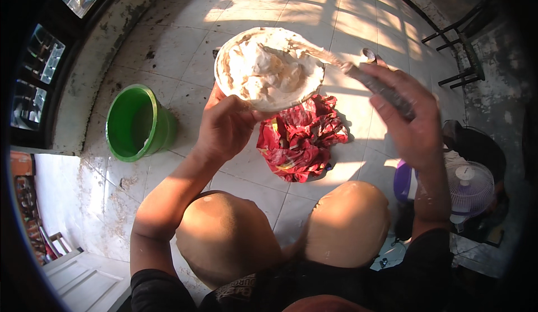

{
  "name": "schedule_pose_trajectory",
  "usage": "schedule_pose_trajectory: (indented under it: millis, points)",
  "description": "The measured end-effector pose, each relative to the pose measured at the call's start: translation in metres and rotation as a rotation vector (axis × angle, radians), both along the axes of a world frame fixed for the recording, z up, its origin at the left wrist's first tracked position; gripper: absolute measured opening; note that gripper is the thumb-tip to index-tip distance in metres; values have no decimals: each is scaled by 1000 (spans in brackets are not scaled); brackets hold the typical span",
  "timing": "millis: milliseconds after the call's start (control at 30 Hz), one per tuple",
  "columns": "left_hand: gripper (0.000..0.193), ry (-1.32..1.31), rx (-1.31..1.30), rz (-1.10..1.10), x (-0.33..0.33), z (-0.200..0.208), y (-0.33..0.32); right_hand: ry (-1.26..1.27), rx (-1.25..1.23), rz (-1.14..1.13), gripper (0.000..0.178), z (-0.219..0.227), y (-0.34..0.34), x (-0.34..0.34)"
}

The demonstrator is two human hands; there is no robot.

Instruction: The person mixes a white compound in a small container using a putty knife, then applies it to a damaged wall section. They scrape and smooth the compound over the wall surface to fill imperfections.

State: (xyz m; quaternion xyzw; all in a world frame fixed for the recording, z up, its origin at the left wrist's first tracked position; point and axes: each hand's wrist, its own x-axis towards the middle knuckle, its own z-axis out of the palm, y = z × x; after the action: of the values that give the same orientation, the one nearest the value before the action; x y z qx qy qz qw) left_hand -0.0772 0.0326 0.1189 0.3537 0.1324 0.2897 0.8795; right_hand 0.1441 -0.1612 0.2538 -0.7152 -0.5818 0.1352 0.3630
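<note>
I see my left hand (224, 124) gripping the near rim of a round bowl (269, 68) that is raised above the tiled floor (185, 37), thumb over the edge and the other fingers curled beneath it. The bowl is full of a thick, pale cream-coloured paste (258, 65), heaped unevenly. My right hand (412, 119) has its fingers wrapped tight around the grey handle of a stirring tool (336, 60), whose far end is coated and sunk in the paste at the bowl's right side. Just under the bowl, lying on the tiles, is a crumpled red cloth (300, 138) with yellow marks. To the left, well apart, stands a green bucket (137, 124). My two bare knees (347, 222) fill the lower part of the view. At the right, beside my forearm, I make out a purple container (401, 180) and a small white fan (469, 186)
</note>
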Motion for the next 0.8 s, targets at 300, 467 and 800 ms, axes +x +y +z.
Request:
schedule_pose_trajectory:
  millis: [300, 467, 800]
  points:
    - [64, -126, -99, 117, -15, 15, 12, -744, 308, 129, 63, -104, -13, 1]
    - [66, -247, -122, 222, -18, 25, 19, -676, 280, 146, 57, -118, -38, 16]
    - [68, -153, -69, 115, -3, 13, 8, 1230, 108, 69, 57, -92, 8, 0]
